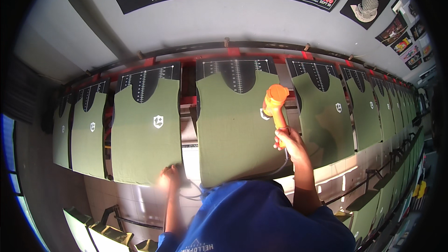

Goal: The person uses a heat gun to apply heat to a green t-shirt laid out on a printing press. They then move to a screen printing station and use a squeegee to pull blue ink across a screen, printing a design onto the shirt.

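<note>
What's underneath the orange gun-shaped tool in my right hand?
Beneath the orange gun-shaped tool in the right hand is an olive-green fabric piece on a black ruler-marked board. Part of a white printed emblem shows by the tool's edge; the rest is covered.
</note>
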`<state>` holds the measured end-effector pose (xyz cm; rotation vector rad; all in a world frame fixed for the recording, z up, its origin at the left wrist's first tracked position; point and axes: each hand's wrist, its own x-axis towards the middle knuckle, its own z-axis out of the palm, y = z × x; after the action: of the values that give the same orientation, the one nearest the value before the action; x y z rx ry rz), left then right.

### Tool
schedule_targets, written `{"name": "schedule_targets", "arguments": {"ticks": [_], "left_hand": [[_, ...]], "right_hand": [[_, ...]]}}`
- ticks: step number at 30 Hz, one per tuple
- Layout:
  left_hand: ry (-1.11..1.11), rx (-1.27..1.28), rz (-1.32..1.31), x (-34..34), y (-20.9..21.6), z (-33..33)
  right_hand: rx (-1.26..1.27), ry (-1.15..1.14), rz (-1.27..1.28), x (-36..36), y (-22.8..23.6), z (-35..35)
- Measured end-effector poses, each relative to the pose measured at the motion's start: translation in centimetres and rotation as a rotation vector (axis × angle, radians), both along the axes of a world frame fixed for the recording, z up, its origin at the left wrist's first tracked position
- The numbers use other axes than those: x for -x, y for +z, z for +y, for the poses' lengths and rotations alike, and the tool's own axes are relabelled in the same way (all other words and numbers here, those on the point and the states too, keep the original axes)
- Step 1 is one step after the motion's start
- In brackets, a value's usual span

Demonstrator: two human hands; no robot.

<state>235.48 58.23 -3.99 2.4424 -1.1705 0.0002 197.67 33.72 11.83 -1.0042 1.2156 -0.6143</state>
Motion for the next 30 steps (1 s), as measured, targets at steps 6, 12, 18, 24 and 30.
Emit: {"name": "schedule_targets", "arguments": {"ticks": [6, 12, 18, 24, 30], "left_hand": [[0.004, 0.059, 0.028, 0.1, 0.0, -0.5], [-0.034, -0.013, 0.051, 0.3, 1.1, -0.6], [-0.097, -0.29, 0.224, -0.7, 2.7, -0.7], [-0.302, -0.321, 0.59, 2.3, 7.1, -0.1], [-0.26, -0.442, 0.473, 11.7, 7.8, -3.0]], "right_hand": [[-0.016, -0.034, 0.059, -0.6, 1.6, 0.7], [-0.031, -0.045, 0.061, -0.1, 1.6, 1.0], [-0.081, -0.04, 0.008, 0.9, 2.1, 0.5], [-0.097, 0.073, -0.169, 4.0, 1.2, -2.4], [-0.058, -0.014, -0.193, 17.2, 0.4, -6.5]]}}
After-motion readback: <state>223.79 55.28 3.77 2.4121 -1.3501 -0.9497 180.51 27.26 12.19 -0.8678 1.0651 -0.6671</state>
